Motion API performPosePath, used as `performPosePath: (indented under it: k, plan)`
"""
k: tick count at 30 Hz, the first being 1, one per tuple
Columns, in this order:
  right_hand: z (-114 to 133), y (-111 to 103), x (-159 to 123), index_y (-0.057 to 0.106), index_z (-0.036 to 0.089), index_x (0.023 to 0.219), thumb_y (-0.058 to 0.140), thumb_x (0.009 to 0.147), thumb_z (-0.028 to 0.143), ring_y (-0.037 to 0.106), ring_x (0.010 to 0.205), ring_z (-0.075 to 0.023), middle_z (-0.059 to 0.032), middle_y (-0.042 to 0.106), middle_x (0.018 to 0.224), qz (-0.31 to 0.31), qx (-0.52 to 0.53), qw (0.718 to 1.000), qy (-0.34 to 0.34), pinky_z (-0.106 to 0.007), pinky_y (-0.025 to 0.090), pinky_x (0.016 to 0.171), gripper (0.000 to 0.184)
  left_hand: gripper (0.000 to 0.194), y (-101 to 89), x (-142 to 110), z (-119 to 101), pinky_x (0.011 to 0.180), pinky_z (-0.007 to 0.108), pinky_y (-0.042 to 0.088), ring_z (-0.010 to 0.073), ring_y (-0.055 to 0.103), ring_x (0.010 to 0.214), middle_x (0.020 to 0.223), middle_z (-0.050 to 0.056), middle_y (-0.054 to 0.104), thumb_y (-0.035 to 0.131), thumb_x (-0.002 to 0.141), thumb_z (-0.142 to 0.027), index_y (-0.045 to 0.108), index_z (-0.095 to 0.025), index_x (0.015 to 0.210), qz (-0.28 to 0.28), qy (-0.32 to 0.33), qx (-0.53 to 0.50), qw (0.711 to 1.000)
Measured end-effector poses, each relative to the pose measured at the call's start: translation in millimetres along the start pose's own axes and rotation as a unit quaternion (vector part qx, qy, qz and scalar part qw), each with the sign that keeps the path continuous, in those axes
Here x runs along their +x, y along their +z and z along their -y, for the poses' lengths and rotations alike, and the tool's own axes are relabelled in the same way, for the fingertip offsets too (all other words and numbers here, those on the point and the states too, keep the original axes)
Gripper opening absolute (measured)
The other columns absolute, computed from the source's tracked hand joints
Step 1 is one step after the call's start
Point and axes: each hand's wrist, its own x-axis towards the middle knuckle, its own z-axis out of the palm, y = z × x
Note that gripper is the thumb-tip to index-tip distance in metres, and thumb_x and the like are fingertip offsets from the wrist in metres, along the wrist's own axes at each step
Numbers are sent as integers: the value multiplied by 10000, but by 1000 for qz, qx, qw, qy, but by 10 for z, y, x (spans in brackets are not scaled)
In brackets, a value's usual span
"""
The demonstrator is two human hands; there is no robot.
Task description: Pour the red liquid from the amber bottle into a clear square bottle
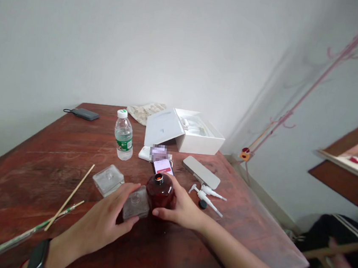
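My left hand (111,212) grips a clear, square-shouldered bottle (136,206) from its left side, thumb in front and fingers behind. Right against it stands a dark brown round bottle (159,195) with an open neck, and my right hand (186,205) is wrapped round its right side. Both bottles are upright at the near middle of the table. A second clear square bottle (108,180) is just beyond my left hand. To the right of my right hand lie two white pump heads (207,200) and a small black cap (202,204).
Behind the hands are a lit phone (163,166), a grey-white slab (201,171) and an open white box (202,144). A water bottle (123,139) stands further left. Thin sticks (70,197), one wrapped, lie at left. A pink coat rack (297,104) leans beyond the table's right edge.
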Motion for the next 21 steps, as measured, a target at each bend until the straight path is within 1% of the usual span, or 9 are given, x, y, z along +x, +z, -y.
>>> performPosePath:
  k: [5, 8, 9, 11, 13, 14, 16, 19, 21]
  plan:
    - [-99, 20, -32, 490, 261, 1562, 989, 772, 462, 624, 1425, -355, -137, 644, 1521, -19, -5, 1000, 0, -542, 449, 1262, 955, 762, -27, -25, 12, 1173, 510, 581, 360, 691, 1386, 1584, 123, 637, 747, 971, -288, 373, -335, 1633, -18, 25, 4, 1000]
    - [-130, 25, -35, 497, 254, 1555, 981, 778, 498, 607, 1450, -362, -150, 628, 1543, -32, -16, 999, 3, -556, 418, 1286, 947, 729, -81, -10, 30, 1168, 522, 577, 373, 689, 1384, 1570, 147, 647, 739, 1018, -450, 392, -301, 1641, -29, 28, 0, 999]
    - [-134, 26, -33, 504, 253, 1548, 982, 775, 507, 604, 1454, -365, -152, 629, 1544, -37, -20, 999, 0, -561, 405, 1294, 944, 736, -104, -6, 33, 1154, 516, 586, 375, 697, 1370, 1561, 157, 652, 716, 1033, -544, 394, -288, 1644, -36, 37, -2, 999]
    - [-140, 25, -31, 495, 259, 1557, 978, 776, 526, 599, 1463, -365, -151, 625, 1555, -49, -21, 999, -2, -563, 385, 1308, 956, 700, -157, -4, 25, 1148, 498, 585, 357, 704, 1360, 1550, 168, 658, 541, 1099, -671, 386, -269, 1650, -56, 55, -14, 997]
    - [-151, 22, -35, 463, 271, 1587, 965, 786, 552, 596, 1473, -360, -149, 610, 1577, -57, -16, 998, 6, -558, 387, 1312, 986, 670, -216, -13, -5, 1148, 478, 575, 335, 699, 1359, 1521, 173, 672, 333, 1145, -698, 398, -246, 1636, -83, 67, -24, 994]
    - [-160, 20, -40, 446, 274, 1601, 958, 790, 569, 592, 1481, -358, -148, 599, 1590, -61, -13, 998, 12, -554, 392, 1311, 1003, 667, -243, -18, -24, 1138, 460, 576, 323, 700, 1349, 1494, 169, 685, 292, 1150, -699, 417, -239, 1617, -94, 71, -25, 993]
    - [-177, 18, -50, 426, 275, 1616, 953, 781, 603, 581, 1497, -359, -151, 585, 1606, -67, -15, 997, 24, -553, 390, 1315, 1040, 660, -282, -26, -49, 1137, 444, 562, 312, 693, 1336, 1439, 158, 708, 258, 1151, -701, 474, -229, 1559, -128, 77, -18, 989]
    - [-181, 22, -56, 404, 281, 1626, 951, 776, 622, 577, 1501, -362, -158, 581, 1611, -71, -13, 997, 27, -563, 377, 1325, 1067, 663, -289, -12, -25, 1174, 470, 512, 321, 672, 1329, 1375, 148, 728, 260, 1145, -714, 565, -215, 1458, -184, 78, -6, 980]
    - [-156, 32, -48, 377, 284, 1634, 952, 781, 611, 568, 1510, -362, -163, 566, 1626, -81, -10, 997, 15, -570, 363, 1333, 1079, 671, -272, 9, 22, 1142, 477, 519, 327, 681, 1284, 1323, 149, 742, 259, 1144, -713, 619, -201, 1386, -224, 57, -10, 973]
